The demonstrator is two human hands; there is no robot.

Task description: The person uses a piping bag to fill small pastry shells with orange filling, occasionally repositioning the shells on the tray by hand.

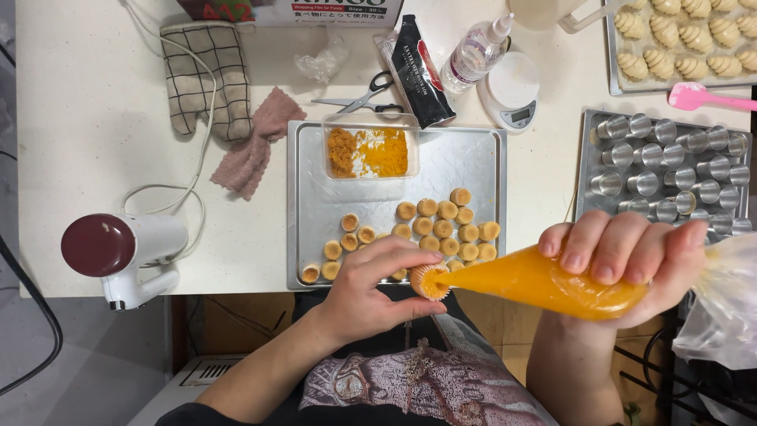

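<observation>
Head view: the left hand (371, 288) grips a small pastry shell (429, 282) just off the table's (102, 142) near edge. The right hand (623, 256) clenches an orange-filled piping bag (544, 284), its tip apparently touching the shell. More shells (441, 229) sit on the metal tray (465, 158) behind.

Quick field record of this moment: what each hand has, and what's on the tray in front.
left hand: holds a small pastry cup by its rim
right hand: grips an orange-filled piping bag, tip at the cup
baking tray: small round pastries clustered at near side, clear tub of orange filling at far side
left of tray: pink cloth, checked oven mitt
right of tray: metal mould tray
</observation>
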